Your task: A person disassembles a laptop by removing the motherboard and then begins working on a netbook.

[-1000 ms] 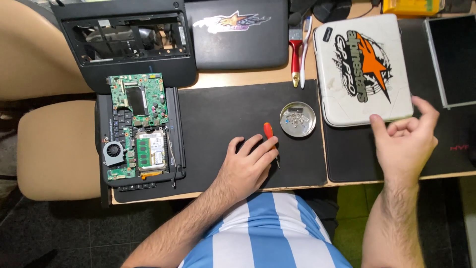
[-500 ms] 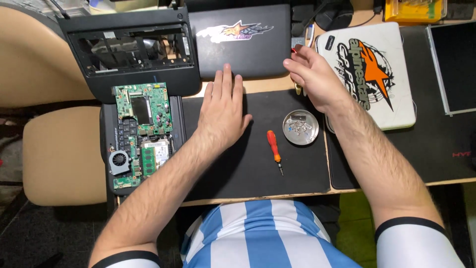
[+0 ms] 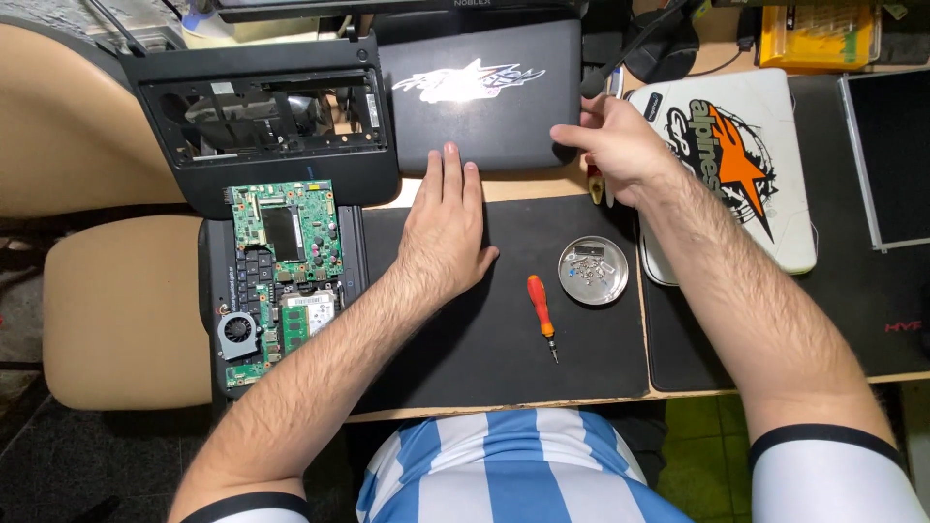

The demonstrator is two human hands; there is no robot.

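nearest, at the front edge of the black work mat (image 3: 504, 349), an orange-handled screwdriver (image 3: 541, 315) lies by itself, touched by neither hand, its tip towards the person and its long axis running near to far with a slight lean. just beside it, on the right, a small round metal dish (image 3: 593, 270) holds loose screws. on the left of the mat a green circuit board (image 3: 281, 271) with its little fan sits bare on a dark base, and beyond it an emptied black laptop shell (image 3: 262, 126) lies open-faced; judging by these, the stripping down of that machine looks largely done.

further out, the left hand (image 3: 448, 232) lies flat and spread, palm down, fingers pointing away, its fingertips touching the near edge of the closed black laptop (image 3: 480, 97). the right hand (image 3: 615, 145) has its fingers curled on that laptop's right near corner, gripping the edge. the laptop lies at the far side of the desk, beyond the mat, lid shut and facing up, its long axis running left to right. it looks whole and unopened, so as a judgement the work on it has barely begun. right of it lies a white laptop (image 3: 736, 174) with an orange and black sticker, and further right a flat dark screen panel (image 3: 896, 155).
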